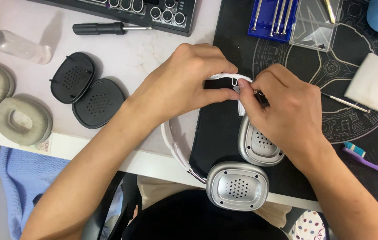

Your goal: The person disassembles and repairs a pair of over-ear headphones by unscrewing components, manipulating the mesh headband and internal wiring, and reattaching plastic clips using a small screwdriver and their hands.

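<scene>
Silver headphones at the desk's near edge seem light but delicate; both hands pinch their white headband.

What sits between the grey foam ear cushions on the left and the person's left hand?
In the head view, two black oval perforated covers lie between the cushions and the left hand.

Blue screwdriver case at top edge on black mat, clear plastic lid open beside it
</scene>
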